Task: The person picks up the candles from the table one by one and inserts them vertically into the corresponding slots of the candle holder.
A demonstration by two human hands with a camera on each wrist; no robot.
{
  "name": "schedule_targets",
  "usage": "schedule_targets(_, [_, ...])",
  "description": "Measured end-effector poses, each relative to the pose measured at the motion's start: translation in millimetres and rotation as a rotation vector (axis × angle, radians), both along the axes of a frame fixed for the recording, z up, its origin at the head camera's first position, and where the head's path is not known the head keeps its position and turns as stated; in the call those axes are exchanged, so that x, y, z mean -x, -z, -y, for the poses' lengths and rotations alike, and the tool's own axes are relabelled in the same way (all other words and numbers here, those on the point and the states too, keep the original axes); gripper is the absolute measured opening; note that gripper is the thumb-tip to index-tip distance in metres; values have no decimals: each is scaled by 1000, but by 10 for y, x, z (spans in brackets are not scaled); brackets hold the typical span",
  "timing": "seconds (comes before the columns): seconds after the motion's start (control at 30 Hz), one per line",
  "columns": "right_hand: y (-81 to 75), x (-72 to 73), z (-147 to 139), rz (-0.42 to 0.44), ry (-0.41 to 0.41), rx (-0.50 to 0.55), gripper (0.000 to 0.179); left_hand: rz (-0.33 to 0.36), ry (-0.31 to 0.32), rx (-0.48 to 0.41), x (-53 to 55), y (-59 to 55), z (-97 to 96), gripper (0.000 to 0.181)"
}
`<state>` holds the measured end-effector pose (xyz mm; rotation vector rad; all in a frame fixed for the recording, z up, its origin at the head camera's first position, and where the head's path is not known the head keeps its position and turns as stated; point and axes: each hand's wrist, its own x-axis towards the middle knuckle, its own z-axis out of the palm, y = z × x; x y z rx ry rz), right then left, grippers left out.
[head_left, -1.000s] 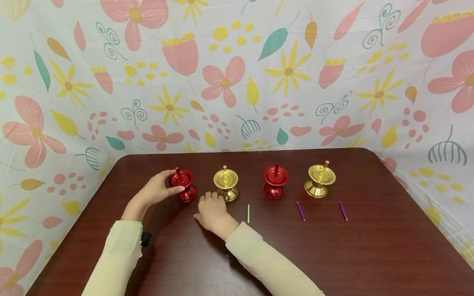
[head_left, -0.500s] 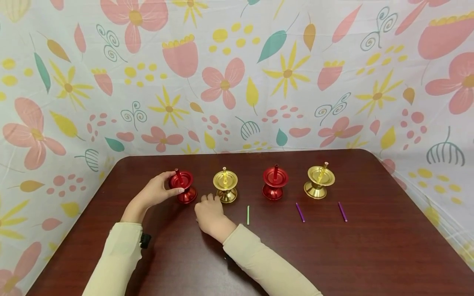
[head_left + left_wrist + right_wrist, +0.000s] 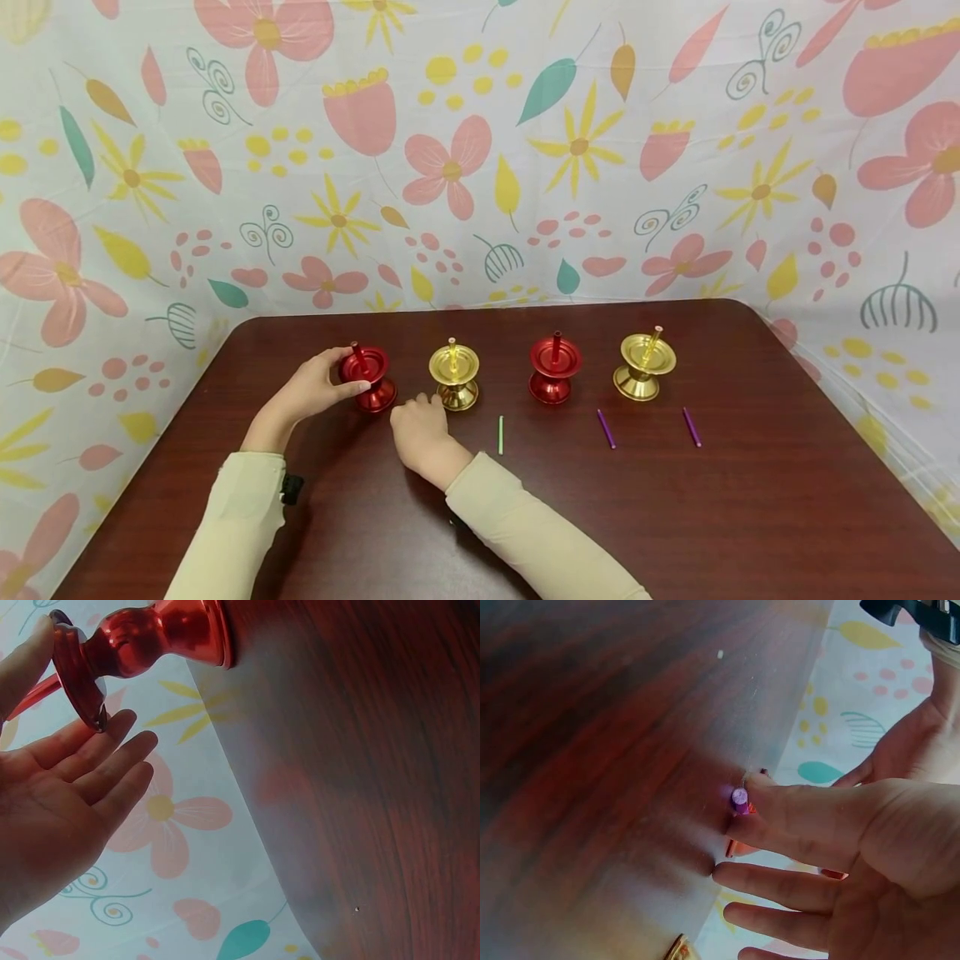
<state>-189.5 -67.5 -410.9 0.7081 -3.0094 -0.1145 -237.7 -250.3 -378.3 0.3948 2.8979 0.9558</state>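
My left hand (image 3: 315, 385) grips the upper dish of the leftmost red candle holder (image 3: 378, 392), thumb on one side and fingers behind. In the left wrist view the thumb presses on the rim of this red holder (image 3: 135, 641). Low over the table, just in front of the gap between that holder and a gold candle holder (image 3: 456, 392), is my right hand (image 3: 422, 433). In the right wrist view its thumb and index fingertip close on a thin purple stick (image 3: 739, 798), seen end-on; the head view hides this stick behind the hand.
Farther right stand another red candle holder (image 3: 553, 379) and another gold one (image 3: 641, 379). In front of the holders lie a light green stick (image 3: 501, 435) and two purple sticks, one left (image 3: 606, 428) and one right (image 3: 692, 427). A patterned cloth (image 3: 480, 167) hangs behind the dark table (image 3: 675, 517).
My right hand has shifted slightly left, away from the gold holder and closer to the red one. The left hand stays on the red candle holder.
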Motion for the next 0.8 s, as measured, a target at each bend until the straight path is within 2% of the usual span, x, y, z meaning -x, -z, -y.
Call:
schedule_targets(0.07, [-2,4,1,-1,8,2,12,6,-4,-3,0,-5,0,74])
schedule_targets(0.1, [-57,-16,-3,16,15,-4,13,8,-5,-4,-1,-8,1,74])
schedule_targets(0.57, [-35,10,12,24,44,96,13,17,-6,-6,-5,3,4,75])
schedule_targets(0.8, [-17,22,23,0,47,75,9,22,-8,-11,3,2,2,75])
